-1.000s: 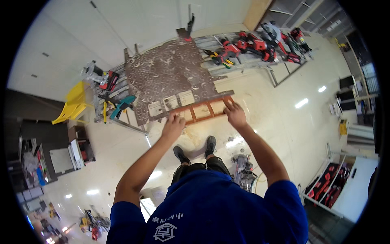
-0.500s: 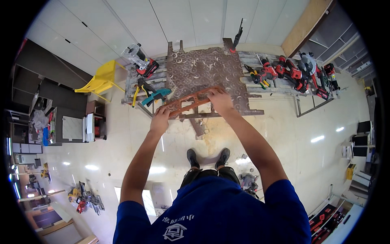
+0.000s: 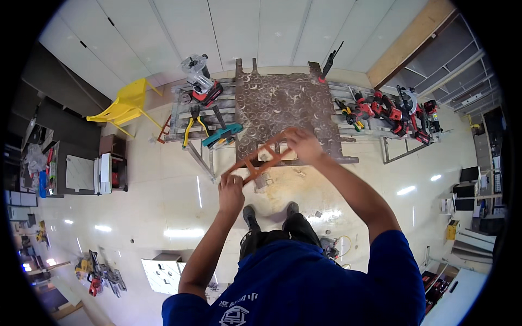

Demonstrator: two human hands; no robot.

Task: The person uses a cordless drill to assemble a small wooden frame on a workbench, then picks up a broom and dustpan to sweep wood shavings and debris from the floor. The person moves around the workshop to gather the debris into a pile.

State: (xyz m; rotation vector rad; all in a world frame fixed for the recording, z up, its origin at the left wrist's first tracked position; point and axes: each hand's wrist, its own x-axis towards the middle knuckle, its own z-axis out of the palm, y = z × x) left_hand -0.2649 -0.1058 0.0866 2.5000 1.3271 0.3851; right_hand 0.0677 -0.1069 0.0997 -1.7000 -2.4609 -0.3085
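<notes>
An orange, ladder-like flat frame [image 3: 252, 169] with several rectangular openings is held slantwise between my two hands. Closed around its lower left end is my left hand [image 3: 232, 191]. My right hand [image 3: 304, 146] grips the higher right end, its fingers wrapped over the edge. The frame's right end hangs over the near edge of a brown board [image 3: 285, 103] covered in overlapping ring-shaped cut marks; its left end sticks out over the floor. Whether the frame touches the board I cannot tell. Dust lies on the board, which rests on a slatted metal bench [image 3: 220, 117].
Left of the board are a trim router [image 3: 200, 81], yellow-handled pliers [image 3: 194, 127] and a teal tool [image 3: 223, 135]. Several red power tools [image 3: 389, 113] crowd the right end. A black-and-red tool [image 3: 329, 62] stands at the back. A yellow chair [image 3: 125, 103] is at the left.
The orange frame has come back toward my body and tilts more steeply, its left end lower. Both hands keep hold. The whole view has shifted somewhat.
</notes>
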